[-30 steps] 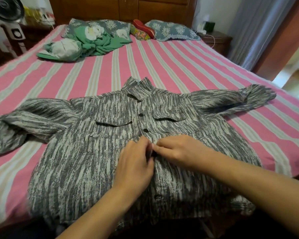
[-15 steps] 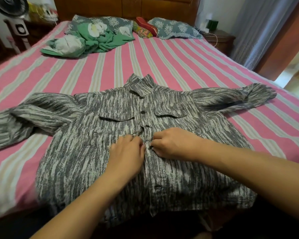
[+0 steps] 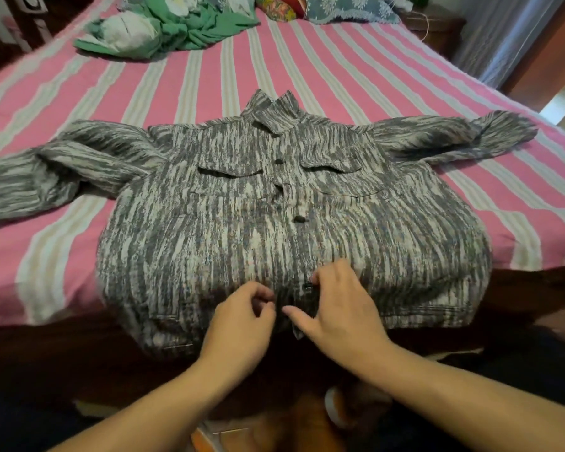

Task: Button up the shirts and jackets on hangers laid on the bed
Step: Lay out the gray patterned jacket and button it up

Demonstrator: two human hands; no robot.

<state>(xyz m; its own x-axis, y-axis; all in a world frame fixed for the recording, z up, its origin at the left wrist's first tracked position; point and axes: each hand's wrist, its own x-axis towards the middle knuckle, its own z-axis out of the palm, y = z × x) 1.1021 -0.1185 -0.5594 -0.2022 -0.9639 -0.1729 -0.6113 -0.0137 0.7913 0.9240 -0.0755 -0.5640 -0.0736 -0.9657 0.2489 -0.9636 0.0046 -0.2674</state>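
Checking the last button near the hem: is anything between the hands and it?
Nothing visible. The left hand and right hand sit at the jacket hem, flanking the bottom button, right fingers beside it.

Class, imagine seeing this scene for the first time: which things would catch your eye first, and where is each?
A grey-and-white streaked jacket lies spread face up across the near part of the pink striped bed. At its lower front the left hand and the right hand work side by side at the hem. A crumpled green cloth lies at the far left of the bed.
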